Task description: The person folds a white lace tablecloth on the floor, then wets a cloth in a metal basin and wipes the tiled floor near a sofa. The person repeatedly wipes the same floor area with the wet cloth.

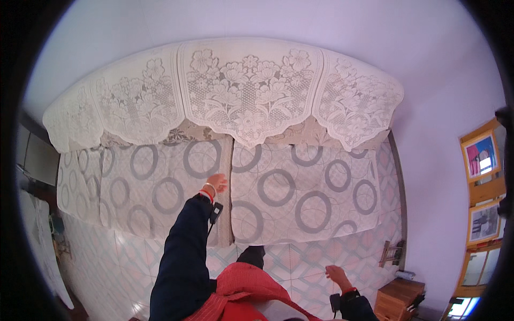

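Note:
My left hand [217,183] is stretched out over the seat of a sofa, loosely curled with nothing seen in it. Beneath and beside it lies a pale seat cover [120,172] patterned with grey rings. Whether the hand touches this cover cannot be told. A matching seat cover [281,212] lies to its right, past a narrow gap. Along the backrest hangs a cream lace sofa cover [249,88] with flower motifs and a scalloped lower edge. My right hand [337,275] hangs over the floor at the lower right, fingers half bent and no object visible in it.
Patterned floor tiles [305,261] run along the sofa's front. At the lower right stands a small wooden cabinet [397,297], with a small wooden stool [389,253] by the wall. Framed pictures [482,154] are at the far right. A white-covered surface [44,240] lines the left side.

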A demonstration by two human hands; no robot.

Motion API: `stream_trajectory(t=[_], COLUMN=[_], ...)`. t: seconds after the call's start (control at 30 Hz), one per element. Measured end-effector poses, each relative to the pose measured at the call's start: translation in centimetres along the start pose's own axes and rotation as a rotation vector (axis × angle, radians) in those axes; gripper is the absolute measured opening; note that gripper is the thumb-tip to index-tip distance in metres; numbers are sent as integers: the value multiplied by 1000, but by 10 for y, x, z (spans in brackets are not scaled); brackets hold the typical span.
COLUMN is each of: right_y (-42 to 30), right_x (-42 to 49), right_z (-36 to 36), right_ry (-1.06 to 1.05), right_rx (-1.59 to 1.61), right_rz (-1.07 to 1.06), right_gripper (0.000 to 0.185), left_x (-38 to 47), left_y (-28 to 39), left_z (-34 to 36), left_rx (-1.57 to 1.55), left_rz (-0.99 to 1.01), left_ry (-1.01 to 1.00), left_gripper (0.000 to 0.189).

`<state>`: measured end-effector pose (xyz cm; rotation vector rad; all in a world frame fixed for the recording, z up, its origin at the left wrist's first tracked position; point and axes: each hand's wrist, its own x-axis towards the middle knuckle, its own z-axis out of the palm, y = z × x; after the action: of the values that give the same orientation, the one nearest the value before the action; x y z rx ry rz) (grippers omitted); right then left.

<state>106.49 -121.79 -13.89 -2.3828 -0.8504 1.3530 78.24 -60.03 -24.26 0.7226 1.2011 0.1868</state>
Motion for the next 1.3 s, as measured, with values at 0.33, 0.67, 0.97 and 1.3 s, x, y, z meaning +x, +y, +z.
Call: stream_trajectory(t=[0.33, 0.67, 0.97, 1.3], right_y=[36, 261, 97, 25], right_x=[59, 165, 202, 206], right_z=[-81, -68, -150, -186], right_ry=[-323, -603, -255, -324], right_rx=[378, 807, 493, 398], right_rz=[279, 216, 594, 747], right_gripper=[29, 42, 29, 32], left_x=[81, 145, 190, 210], left_y=[57, 82, 47, 89], left_z=[92, 119, 112, 142], left_rx=[-228, 26, 1271, -41], left_rz=[87, 225, 874, 98], left_ry=[-28, 101, 296, 560], left_gripper=[28, 13, 25, 23])
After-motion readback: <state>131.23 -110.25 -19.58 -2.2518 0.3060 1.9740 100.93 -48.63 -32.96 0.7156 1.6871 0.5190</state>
